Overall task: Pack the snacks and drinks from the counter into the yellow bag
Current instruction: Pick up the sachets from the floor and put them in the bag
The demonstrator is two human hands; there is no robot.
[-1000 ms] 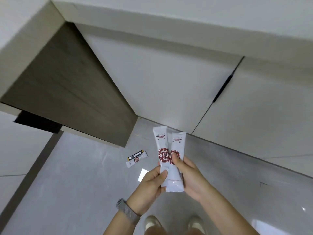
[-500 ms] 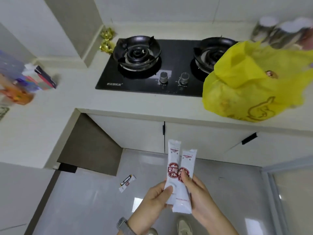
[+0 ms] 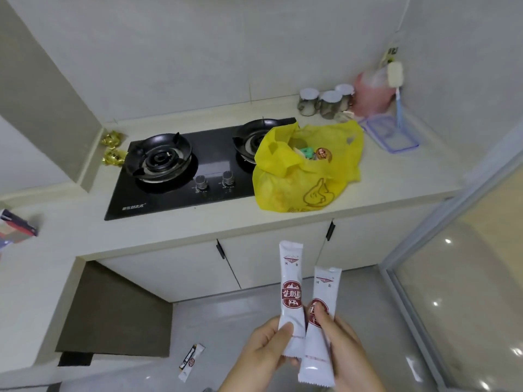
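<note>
Two white stick sachets with dark red labels are held upright below the counter edge. My left hand (image 3: pixel 264 352) grips the taller left sachet (image 3: pixel 291 281); my right hand (image 3: pixel 343 355) grips the lower right sachet (image 3: pixel 321 343). The yellow bag (image 3: pixel 305 176) stands open on the counter to the right of the stove, well above and beyond both hands, with a few items showing inside. Another sachet (image 3: pixel 191 362) lies on the floor to the left of my hands. Gold-wrapped snacks (image 3: pixel 113 148) sit at the stove's far left.
A black two-burner gas stove (image 3: pixel 181 171) fills the counter's middle. Three glass jars (image 3: pixel 325 101) and a clear blue-rimmed container (image 3: pixel 392 135) stand at the back right. Boxes (image 3: pixel 17 226) lie on the left counter. A glass door (image 3: pixel 464 264) borders the right.
The view has swung up from the floor to the counter, stove and bag. The two sachets, earlier overlapped, are now held apart, one in each hand.
</note>
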